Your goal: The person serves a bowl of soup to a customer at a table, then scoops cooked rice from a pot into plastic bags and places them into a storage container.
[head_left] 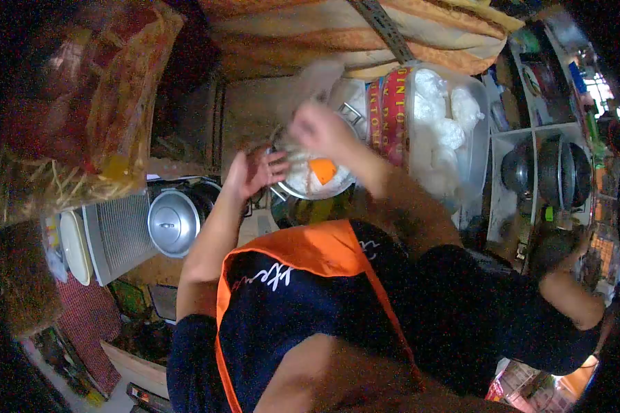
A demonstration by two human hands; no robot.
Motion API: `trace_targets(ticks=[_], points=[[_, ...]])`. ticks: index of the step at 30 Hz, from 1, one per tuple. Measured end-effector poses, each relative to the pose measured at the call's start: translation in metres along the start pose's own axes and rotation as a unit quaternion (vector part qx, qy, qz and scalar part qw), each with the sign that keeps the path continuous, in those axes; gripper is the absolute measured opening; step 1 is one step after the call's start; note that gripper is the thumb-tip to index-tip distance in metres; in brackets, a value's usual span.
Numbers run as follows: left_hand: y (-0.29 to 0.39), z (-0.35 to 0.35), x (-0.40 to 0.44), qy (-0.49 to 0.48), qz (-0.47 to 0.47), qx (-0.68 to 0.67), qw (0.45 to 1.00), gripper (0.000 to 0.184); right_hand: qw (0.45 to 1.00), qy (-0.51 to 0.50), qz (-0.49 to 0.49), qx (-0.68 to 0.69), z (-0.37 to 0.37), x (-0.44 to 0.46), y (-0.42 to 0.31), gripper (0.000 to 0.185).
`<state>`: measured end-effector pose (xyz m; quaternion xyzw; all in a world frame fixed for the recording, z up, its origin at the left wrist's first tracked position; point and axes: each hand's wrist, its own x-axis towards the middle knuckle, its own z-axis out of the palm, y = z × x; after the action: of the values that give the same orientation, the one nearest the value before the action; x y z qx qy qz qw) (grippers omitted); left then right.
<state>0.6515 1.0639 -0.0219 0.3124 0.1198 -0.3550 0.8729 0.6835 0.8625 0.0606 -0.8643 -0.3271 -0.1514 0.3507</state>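
Note:
A metal pot (351, 187) with side handles holds white food that looks like rice, and an orange piece (322, 171) lies on it. At the pot's left rim is my left hand (256, 173), fingers spread and nothing in them. My right hand (315, 127) is above the pot's far side, smeared by motion. Something pale and blurred (320, 79) shows just beyond it; whether the hand holds it is unclear.
Right of the pot, a clear plastic tub (486, 148) holds several white plastic bags (430, 96). A lidded silver pot (173, 224) stands at left. Dark pans (554, 172) sit on right-hand shelves. Another person's arm (572, 299) shows at lower right.

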Motion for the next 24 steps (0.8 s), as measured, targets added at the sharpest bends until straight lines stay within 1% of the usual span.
trace_targets(ticks=[1,2,3,5,6,7,8,9,10,11,12,13,14,15,16,17,18,19,20,21,22,23,24], points=[[0.003,-0.002,0.022,-0.041,-0.019,-0.002,0.999,0.046,0.997,-0.047,-0.059,0.006,0.009,-0.023,-0.01,0.019],[-0.001,0.0,0.052,-0.035,-0.02,0.0,0.999,0.046,0.989,-0.09,-0.119,0.015,0.01,-0.05,-0.005,0.023],[0.001,-0.008,0.075,-0.004,0.026,0.094,0.995,0.042,0.989,-0.089,-0.118,0.018,0.013,-0.063,-0.006,0.023],[0.003,0.001,0.086,0.03,0.064,0.19,0.979,0.04,0.976,-0.147,-0.128,0.093,0.009,-0.088,-0.003,0.027],[0.009,0.007,0.087,0.067,0.111,0.259,0.957,0.038,0.977,-0.143,-0.125,0.096,0.005,-0.094,0.004,0.027],[0.014,0.02,0.083,0.102,0.158,0.325,0.927,0.037,0.969,-0.127,0.021,0.212,-0.001,-0.1,0.013,0.026],[0.016,0.031,0.074,0.101,0.156,0.326,0.927,0.037,0.926,-0.106,0.167,0.321,-0.007,-0.104,0.023,0.024],[0.016,0.044,0.062,0.11,0.178,0.382,0.9,0.04,0.926,0.002,0.179,0.331,-0.016,-0.105,0.043,0.012],[0.016,0.052,0.05,0.116,0.2,0.434,0.871,0.044,0.845,0.125,0.318,0.412,-0.024,-0.097,0.049,0.008],[0.017,0.057,0.041,0.116,0.198,0.436,0.87,0.044,0.862,0.163,0.334,0.345,-0.04,-0.087,0.053,0.014],[0.019,0.057,0.03,0.075,0.173,0.496,0.848,0.043,0.866,0.044,0.39,0.309,-0.06,-0.081,0.064,0.016],[0.025,0.052,0.022,0.034,0.145,0.552,0.821,0.043,0.864,0.043,0.394,0.31,-0.046,-0.075,0.08,0.016],[0.031,0.048,0.022,-0.057,0.102,0.56,0.82,0.039,0.875,0.068,0.345,0.332,-0.021,-0.074,0.097,0.017],[0.032,0.055,0.017,-0.055,0.101,0.562,0.819,0.039,0.884,0.093,0.294,0.352,-0.004,-0.071,0.103,0.019],[0.034,0.067,0.006,-0.039,0.08,0.56,0.824,0.037,0.88,-0.022,0.246,0.405,0.001,-0.067,0.092,0.021],[0.033,0.074,-0.003,-0.024,0.06,0.555,0.829,0.036,0.861,-0.136,0.194,0.449,0.006,-0.066,0.078,0.023],[0.029,0.077,-0.009,-0.022,0.061,0.556,0.829,0.036,0.862,-0.175,0.173,0.443,0.017,-0.067,0.071,0.021],[0.024,0.079,-0.016,0.076,0.122,0.612,0.777,0.036,0.861,-0.213,0.153,0.435,0.028,-0.069,0.064,0.02],[0.024,0.076,-0.02,0.175,0.185,0.659,0.708,0.035,0.862,-0.215,0.146,0.436,0.042,-0.064,0.055,0.02],[0.018,0.067,-0.021,0.179,0.184,0.657,0.708,0.035,0.831,-0.188,0.248,0.461,0.048,-0.066,0.043,0.017],[0.011,0.048,-0.023,0.308,0.324,0.675,0.586,0.034,0.79,-0.16,0.348,0.479,0.055,-0.066,0.034,0.015],[-0.002,0.041,-0.023,0.42,0.448,0.662,0.43,0.033,0.789,-0.162,0.345,0.482,0.065,-0.073,0.035,0.015],[-0.016,0.029,-0.026,0.415,0.501,0.558,0.515,0.028,0.82,-0.092,0.329,0.459,0.082,-0.078,0.035,0.013]])
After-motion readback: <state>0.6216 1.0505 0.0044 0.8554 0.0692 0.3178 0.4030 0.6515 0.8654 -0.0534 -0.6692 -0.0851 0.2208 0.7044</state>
